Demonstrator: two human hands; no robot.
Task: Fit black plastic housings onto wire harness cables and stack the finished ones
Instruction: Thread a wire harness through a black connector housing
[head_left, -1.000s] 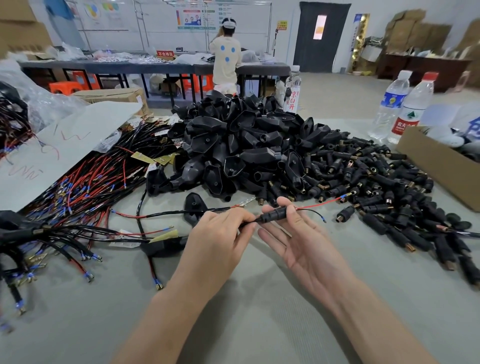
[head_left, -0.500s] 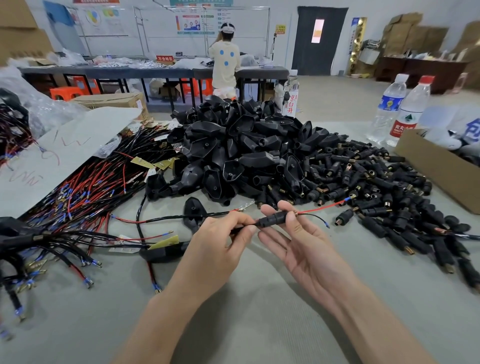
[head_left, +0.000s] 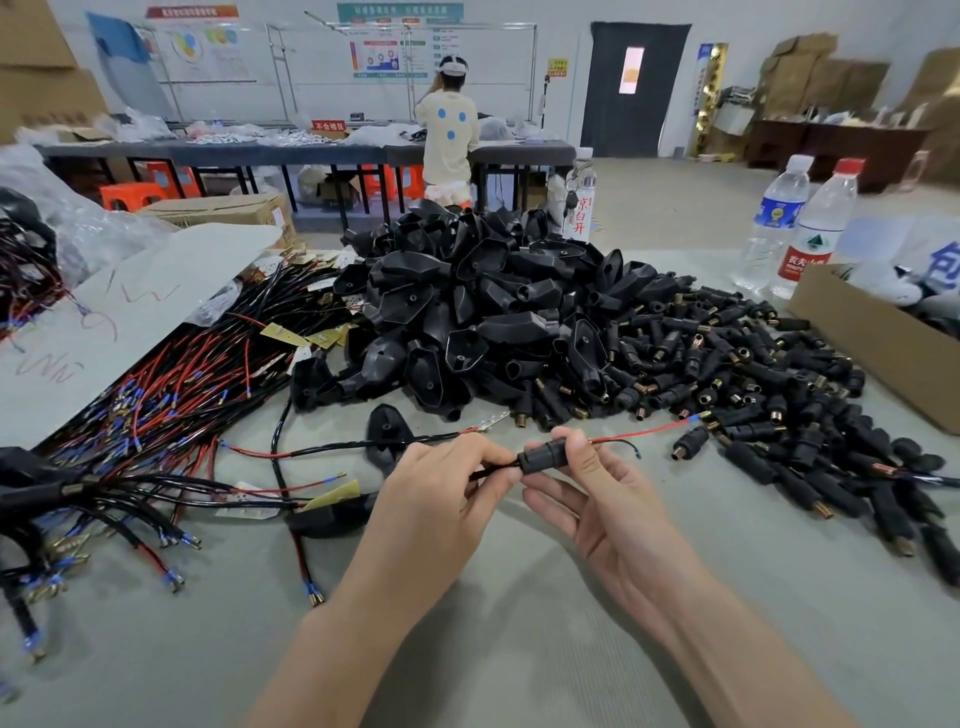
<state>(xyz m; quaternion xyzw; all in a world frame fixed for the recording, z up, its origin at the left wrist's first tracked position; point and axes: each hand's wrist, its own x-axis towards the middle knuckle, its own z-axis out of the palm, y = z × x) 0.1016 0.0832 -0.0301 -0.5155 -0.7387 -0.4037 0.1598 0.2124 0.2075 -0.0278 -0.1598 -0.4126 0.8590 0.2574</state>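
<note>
STEP: left hand is pinching the thin black-sheathed harness cable; right hand is pinching the small black cylindrical plastic housing threaded on it, other fingers spread, both above the grey desk | HOW: likely sliding the housing home; holding the cable taut and straight is advisable, with the red wire running free | AROUND: heap of large black moulded housings is sitting just beyond; tangled red-and-black harness bundle is crowding the left.

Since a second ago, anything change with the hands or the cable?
Hardly. Left hand and right hand drifted slightly nearer the person with the cable. Nothing taken or let go: left still pinches the cable, right still holds the housing on it. Pile unmoved.
</note>
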